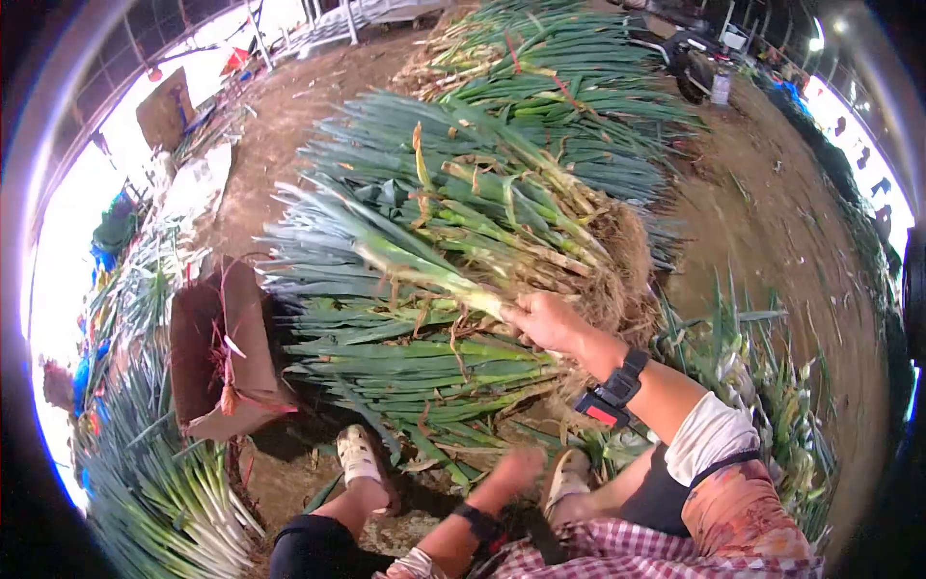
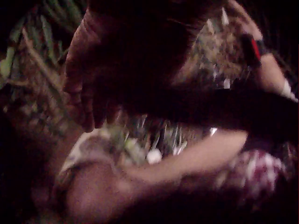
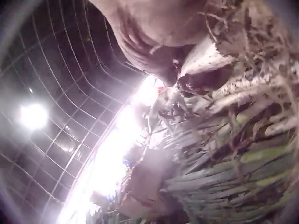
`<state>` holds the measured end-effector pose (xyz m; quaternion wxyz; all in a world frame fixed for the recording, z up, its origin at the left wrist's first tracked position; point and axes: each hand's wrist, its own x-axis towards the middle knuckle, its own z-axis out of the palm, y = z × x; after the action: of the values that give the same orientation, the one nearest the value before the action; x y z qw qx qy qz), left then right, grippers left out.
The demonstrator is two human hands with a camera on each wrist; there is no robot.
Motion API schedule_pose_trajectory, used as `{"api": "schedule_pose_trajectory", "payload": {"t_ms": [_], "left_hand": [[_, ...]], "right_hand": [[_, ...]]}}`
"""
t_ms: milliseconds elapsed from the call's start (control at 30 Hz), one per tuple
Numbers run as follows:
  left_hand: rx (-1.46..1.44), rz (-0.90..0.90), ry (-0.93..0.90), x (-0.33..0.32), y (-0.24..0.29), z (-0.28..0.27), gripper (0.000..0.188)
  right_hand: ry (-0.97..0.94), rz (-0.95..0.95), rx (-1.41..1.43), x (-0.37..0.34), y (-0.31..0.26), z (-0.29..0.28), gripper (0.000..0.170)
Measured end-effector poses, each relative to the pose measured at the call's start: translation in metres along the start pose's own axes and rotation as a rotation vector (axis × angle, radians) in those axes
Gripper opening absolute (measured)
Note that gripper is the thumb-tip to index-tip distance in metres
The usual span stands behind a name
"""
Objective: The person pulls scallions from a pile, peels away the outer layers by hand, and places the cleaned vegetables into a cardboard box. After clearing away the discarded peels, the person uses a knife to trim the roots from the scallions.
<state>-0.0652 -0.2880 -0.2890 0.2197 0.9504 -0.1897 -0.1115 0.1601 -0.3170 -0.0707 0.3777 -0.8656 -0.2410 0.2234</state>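
My right hand (image 1: 548, 321) grips a long green onion (image 1: 453, 282) near its pale root end, over a heap of green onions (image 1: 386, 376). Its leaves point to the upper left. In the right wrist view, the fingers curl round the white shaft (image 3: 205, 58), beside tangled roots. Low in the head view, my left hand (image 1: 521, 470) hangs blurred between the knees, with nothing seen in it. The left wrist view is dark, and there the left hand's loose fingers (image 2: 88, 109) point downward.
An open cardboard box (image 1: 222, 357) with red strings stands left of the heap. Trimmed green onions with white stems (image 1: 188, 502) lie at the lower left. Another pile (image 1: 550, 68) lies farther back, and leafy scraps (image 1: 762, 386) are on the right. My shoes (image 1: 357, 454) stand close to the heap.
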Motion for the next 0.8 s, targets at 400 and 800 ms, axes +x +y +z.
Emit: {"api": "schedule_pose_trajectory", "payload": {"t_ms": [400, 800], "left_hand": [[-2.2, -0.394, 1.021, 0.037, -0.045, -0.163, 0.037], [-2.034, -0.505, 1.595, 0.019, -0.075, -0.248, 0.031]], "right_hand": [[-0.115, -0.07, -0.238, -0.092, -0.003, 0.074, 0.036], [-0.259, -0.076, -0.6, -0.077, -0.049, -0.003, 0.065]]}}
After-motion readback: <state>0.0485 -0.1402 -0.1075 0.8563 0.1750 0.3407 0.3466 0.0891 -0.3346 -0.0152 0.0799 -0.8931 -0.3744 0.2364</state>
